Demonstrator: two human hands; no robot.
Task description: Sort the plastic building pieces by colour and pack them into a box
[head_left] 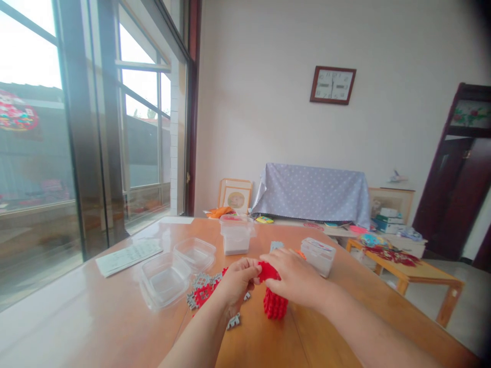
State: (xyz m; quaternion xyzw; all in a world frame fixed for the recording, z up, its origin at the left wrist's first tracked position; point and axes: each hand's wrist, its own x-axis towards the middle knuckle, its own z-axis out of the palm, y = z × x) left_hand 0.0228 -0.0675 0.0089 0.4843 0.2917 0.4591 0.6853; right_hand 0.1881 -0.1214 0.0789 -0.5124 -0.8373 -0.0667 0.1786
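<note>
The left hand's (242, 276) fingers pinch one end of a red piece (268, 272) and the right hand's (291, 271) hold its other end, just above a red stack (275, 305) on the worktop (307, 335). The stack looks partly built, with loose red and gray pieces (204, 293) left beside it. Bare wood lies nearside, clear tubs (164, 281) hem the left, and the worktop's right edge runs well apart from the stack.

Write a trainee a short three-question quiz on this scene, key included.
1. True or false: the left hand and the right hand both touch the same red piece.
2. Seen from the camera, the pile of red and grey pieces lies on which side of the red stack: A left, or B right?
3. What hangs on the wall?

Key: 1. True. 2. A. 3. A clock.
</note>
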